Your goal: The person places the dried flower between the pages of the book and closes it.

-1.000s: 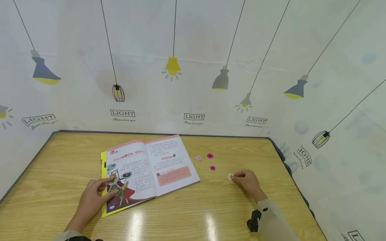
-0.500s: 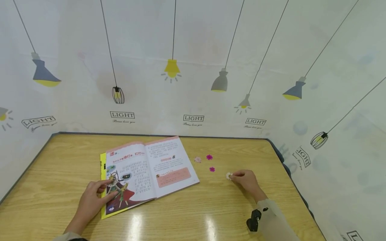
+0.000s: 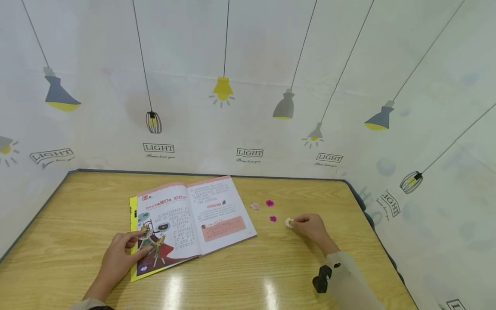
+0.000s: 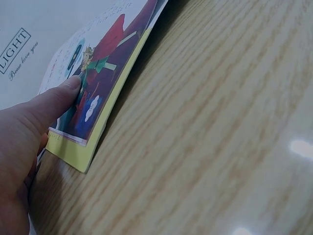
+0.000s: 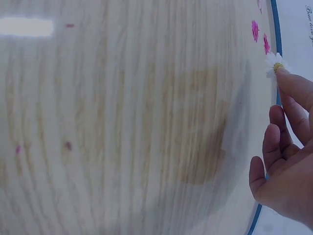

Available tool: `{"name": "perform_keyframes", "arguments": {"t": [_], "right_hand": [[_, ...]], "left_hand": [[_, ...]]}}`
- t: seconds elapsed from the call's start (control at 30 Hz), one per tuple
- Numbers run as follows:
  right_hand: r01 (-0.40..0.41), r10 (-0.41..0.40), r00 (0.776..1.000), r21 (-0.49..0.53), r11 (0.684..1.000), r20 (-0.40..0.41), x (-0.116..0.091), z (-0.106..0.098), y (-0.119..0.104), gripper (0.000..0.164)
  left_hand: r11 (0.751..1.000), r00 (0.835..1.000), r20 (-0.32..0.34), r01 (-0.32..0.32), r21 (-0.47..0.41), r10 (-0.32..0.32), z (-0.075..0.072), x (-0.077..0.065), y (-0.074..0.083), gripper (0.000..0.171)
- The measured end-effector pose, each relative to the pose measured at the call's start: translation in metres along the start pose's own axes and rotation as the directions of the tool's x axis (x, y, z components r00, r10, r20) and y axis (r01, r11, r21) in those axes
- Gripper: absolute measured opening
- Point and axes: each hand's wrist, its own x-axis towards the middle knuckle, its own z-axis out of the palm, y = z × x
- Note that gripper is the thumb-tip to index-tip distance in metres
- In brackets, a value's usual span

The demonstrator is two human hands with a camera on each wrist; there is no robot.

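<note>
In the head view, my right hand (image 3: pixel 311 227) pinches a small white daisy (image 3: pixel 289 222) by one side between thumb and fingertips, to the right of the other flowers. The right wrist view shows the daisy's yellow centre (image 5: pixel 278 65) and my remaining fingers loosely bent. An open book (image 3: pixel 224 212) with printed text and pictures lies on the table. My left hand (image 3: pixel 118 254) rests on its left page, thumb and forefinger spread over the illustration near the yellow-edged side. In the left wrist view the thumb (image 4: pixel 66 93) lies on that picture.
Two magenta flowers, one at the back (image 3: pixel 269 203) and one nearer (image 3: pixel 273 218), lie beside a pale pink flower (image 3: pixel 254 206), right of the book. The wooden table (image 3: pixel 217 280) meets a wall covering (image 3: pixel 186 99) printed with lamps at its back edge.
My right hand has moved a little left with the daisy, closer to the magenta flowers, and the daisy now shows more fully. The left hand stays in place on the book.
</note>
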Motion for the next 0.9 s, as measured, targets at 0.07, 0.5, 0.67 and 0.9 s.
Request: {"name": "perform_keyframes", "arguments": {"t": [0.07, 0.5, 0.67, 0.9], "right_hand": [[0.003, -0.003, 1.000, 0.010, 1.000, 0.013, 0.002, 0.001, -0.002, 0.023], [0.061, -0.063, 0.997, 0.038, 0.997, 0.045, 0.020, 0.015, -0.027, 0.018], [0.069, -0.070, 0.996, 0.024, 0.997, 0.060, 0.023, 0.022, -0.037, 0.019], [0.074, -0.074, 0.995, 0.002, 0.997, 0.067, 0.027, 0.027, -0.053, 0.018]], "left_hand": [[1.000, 1.000, -0.001, -0.001, -0.001, 0.001, 0.000, 0.000, 0.000, 0.053], [1.000, 1.000, -0.003, -0.006, 0.000, 0.006, -0.001, -0.001, 0.001, 0.052], [1.000, 1.000, -0.011, -0.009, -0.002, 0.009, -0.002, -0.001, 0.002, 0.052], [1.000, 1.000, -0.004, -0.008, -0.007, 0.008, 0.000, 0.000, 0.000, 0.052]]}}
